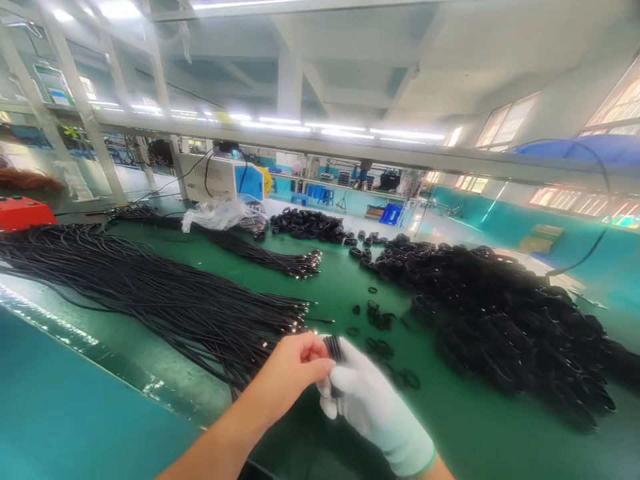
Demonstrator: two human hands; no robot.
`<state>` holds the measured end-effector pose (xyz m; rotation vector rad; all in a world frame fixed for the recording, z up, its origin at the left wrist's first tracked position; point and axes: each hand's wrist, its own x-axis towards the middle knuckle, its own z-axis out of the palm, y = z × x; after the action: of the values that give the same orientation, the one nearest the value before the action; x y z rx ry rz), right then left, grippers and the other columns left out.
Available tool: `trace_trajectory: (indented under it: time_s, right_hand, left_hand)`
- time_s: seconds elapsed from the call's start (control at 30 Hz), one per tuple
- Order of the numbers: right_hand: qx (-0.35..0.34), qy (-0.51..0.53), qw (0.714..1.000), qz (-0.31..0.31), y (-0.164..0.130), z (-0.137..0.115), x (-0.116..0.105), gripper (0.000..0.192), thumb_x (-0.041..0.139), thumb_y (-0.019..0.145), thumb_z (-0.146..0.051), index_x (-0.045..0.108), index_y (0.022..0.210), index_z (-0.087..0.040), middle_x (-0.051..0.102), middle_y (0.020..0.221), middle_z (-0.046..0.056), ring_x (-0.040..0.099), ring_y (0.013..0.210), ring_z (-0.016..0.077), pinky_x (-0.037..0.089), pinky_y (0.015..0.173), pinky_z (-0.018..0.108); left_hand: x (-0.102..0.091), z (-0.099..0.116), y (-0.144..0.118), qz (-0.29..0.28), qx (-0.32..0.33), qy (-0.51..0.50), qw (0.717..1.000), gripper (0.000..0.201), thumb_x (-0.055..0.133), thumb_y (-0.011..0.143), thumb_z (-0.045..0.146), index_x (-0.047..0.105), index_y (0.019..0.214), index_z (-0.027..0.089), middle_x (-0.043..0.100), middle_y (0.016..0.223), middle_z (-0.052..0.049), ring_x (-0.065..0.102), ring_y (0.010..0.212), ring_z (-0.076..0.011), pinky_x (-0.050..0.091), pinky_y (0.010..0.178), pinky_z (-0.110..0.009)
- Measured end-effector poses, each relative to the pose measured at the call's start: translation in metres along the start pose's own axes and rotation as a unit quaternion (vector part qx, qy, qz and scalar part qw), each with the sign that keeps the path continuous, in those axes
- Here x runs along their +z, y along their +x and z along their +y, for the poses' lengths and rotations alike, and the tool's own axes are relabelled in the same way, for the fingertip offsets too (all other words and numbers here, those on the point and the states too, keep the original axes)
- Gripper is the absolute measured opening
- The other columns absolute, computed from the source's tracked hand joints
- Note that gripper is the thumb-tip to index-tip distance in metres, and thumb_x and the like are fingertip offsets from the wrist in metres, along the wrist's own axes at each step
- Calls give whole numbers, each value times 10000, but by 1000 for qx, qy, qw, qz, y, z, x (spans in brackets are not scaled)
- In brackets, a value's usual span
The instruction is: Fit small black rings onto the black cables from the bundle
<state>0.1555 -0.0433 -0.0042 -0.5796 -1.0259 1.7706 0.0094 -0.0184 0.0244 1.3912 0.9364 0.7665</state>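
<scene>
A small black coiled cable (333, 348) is held between my two hands at the table's near middle. My bare left hand (290, 360) pinches its left side with thumb and fingertips. On the other side, my right hand (367, 390), in a white glove, has its fingers closed around the coil. Much of the coil is hidden by the hands. Just left of them, a thick bundle of straight black cables (160, 293) ends in metal-tipped connectors. To the right lie loose black loops (381, 317) and a large heap of coiled black cables (480, 293).
Behind the main bundle lies a smaller cable bundle (255, 252) with a crumpled clear plastic bag (220, 215) at its far end. A white and blue machine (215, 177) stands behind. A red box (25, 213) sits far left. Metal frame bars (300, 141) cross above the green tabletop (340, 287).
</scene>
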Motion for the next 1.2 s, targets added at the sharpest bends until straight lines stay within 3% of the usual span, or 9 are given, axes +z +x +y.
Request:
trace_trajectory:
  time_s: [0.23, 0.33, 0.43, 0.53, 0.6, 0.7, 0.83, 1.03, 1.2]
  right_hand:
    - [52, -72, 995, -44, -4, -12, -3, 362, 630, 765, -150, 529, 1111, -122, 573, 966, 90, 609, 821, 194, 528, 697, 363]
    - [50, -30, 996, -61, -4, -8, -7, 386, 630, 781, -183, 519, 1144, -112, 571, 1000, 109, 605, 899, 222, 532, 742, 401]
    - [45, -6, 998, -46, -3, -2, -8, 399, 637, 781, -180, 518, 1159, -131, 552, 1054, 106, 585, 949, 217, 535, 760, 393]
    - [53, -19, 998, -39, -2, -1, -6, 415, 649, 760, -147, 521, 1155, -137, 548, 1055, 98, 590, 935, 216, 539, 744, 380]
    - [60, -33, 997, -38, -2, -2, -5, 423, 656, 748, -130, 520, 1149, -140, 549, 1036, 89, 597, 926, 220, 539, 733, 374]
    - [58, -33, 997, -40, -1, -3, -5, 447, 668, 746, -144, 507, 1163, -155, 543, 1052, 84, 599, 926, 214, 535, 737, 369]
    - [52, -23, 997, -47, -1, -2, -7, 482, 682, 745, -162, 497, 1190, -161, 528, 1112, 99, 597, 933, 210, 532, 751, 373]
    - [47, 23, 998, -40, 0, 3, -11, 439, 686, 756, -204, 526, 1162, -154, 569, 1065, 99, 608, 923, 203, 531, 767, 366]
    - [80, 127, 986, -75, -3, 2, -25, 455, 627, 782, -440, 552, 1114, -138, 616, 997, 113, 632, 823, 189, 542, 651, 309]
  left_hand:
    - [2, -9, -1, -57, -24, -138, 988, 76, 562, 709, 146, 491, 683, 140, 418, 578, 68, 268, 468, -35, 186, 447, -187]
    - [-5, -10, 0, -94, -26, -98, 990, 81, 543, 739, 185, 483, 693, 155, 432, 580, 67, 258, 430, -35, 171, 422, -196]
    - [-11, -10, 1, -11, 1, 67, 998, 29, 521, 753, 189, 537, 739, 170, 499, 620, 46, 366, 466, -62, 255, 442, -194]
    - [-10, -13, -1, 109, 122, 233, 959, 269, 493, 703, 66, 590, 898, 223, 555, 793, 30, 493, 623, -95, 394, 587, -213]
    - [-7, -18, -1, 119, 206, 294, 926, 405, 446, 693, 2, 594, 974, 253, 565, 923, 20, 540, 736, -106, 432, 699, -230]
    - [-4, -26, 3, 124, 276, 332, 893, 435, 415, 719, -26, 606, 998, 247, 573, 955, 1, 563, 830, -122, 447, 768, -238]
    - [-3, -31, 10, 137, 311, 317, 885, 400, 413, 738, -34, 629, 958, 220, 594, 928, -6, 580, 835, -114, 463, 766, -217]
    - [1, -20, 14, 177, 265, 268, 909, 351, 443, 710, -28, 666, 829, 215, 635, 846, 15, 595, 802, -114, 474, 749, -221]
    - [-6, 11, 16, 135, 174, 248, 943, 220, 607, 723, 167, 660, 924, 241, 632, 834, 22, 589, 706, -126, 489, 661, -229]
